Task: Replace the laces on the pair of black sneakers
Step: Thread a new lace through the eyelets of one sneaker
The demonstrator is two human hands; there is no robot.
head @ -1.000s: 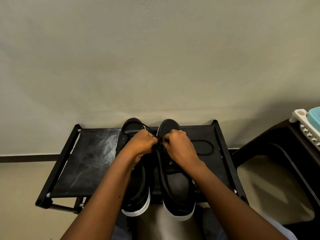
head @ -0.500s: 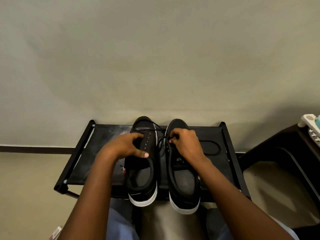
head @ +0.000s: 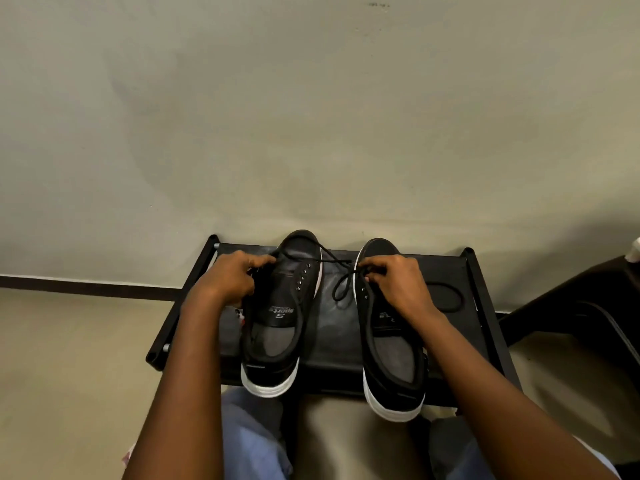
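Sneakers sit apart on a black surface [head: 343,327] against a beige wall [head: 311,116], toes to the wall: left sneaker [head: 280,317], right sneaker [head: 388,344]. A black lace [head: 337,268] spans between them. The left hand [head: 232,278] grips the left sneaker's side; the right hand [head: 394,282] pinches the lace. The left insole reads "S Sport". A dark chair [head: 575,306] stands at right.

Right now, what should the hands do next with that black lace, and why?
Probably the right hand should pull the lace sideways. It runs from the left sneaker, which the left hand steadies, and most eyelets look empty already.
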